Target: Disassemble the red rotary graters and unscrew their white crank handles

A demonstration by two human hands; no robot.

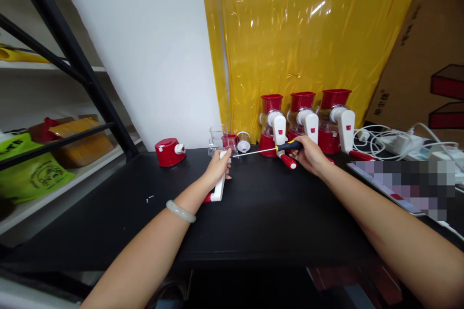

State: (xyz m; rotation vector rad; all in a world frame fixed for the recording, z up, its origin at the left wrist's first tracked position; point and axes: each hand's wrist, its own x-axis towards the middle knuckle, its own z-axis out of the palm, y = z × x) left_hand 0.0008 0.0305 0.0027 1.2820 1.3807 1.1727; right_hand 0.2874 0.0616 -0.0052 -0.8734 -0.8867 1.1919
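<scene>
My left hand [218, 165] is closed around a white crank handle [219, 188] with a red grip at its lower end. In my right hand [307, 155] is a screwdriver [289, 146] with a black and yellow handle. Its long metal shaft points left, and the tip reaches the top of the crank handle by my left fingers. Whether it sits in a screw I cannot tell. Just behind my left hand stand a clear plastic housing [218, 136] and a metal grater drum [243, 142]. A red round base [170, 152] with a white knob rests further left.
Several assembled red and white rotary graters [271, 120] stand along the back right. A tablet [395, 190] and tangled white cables [380, 147] lie at the right. Small screws [150, 199] lie on the black table [253, 231]. A metal shelf frame [72, 63] rises at the left.
</scene>
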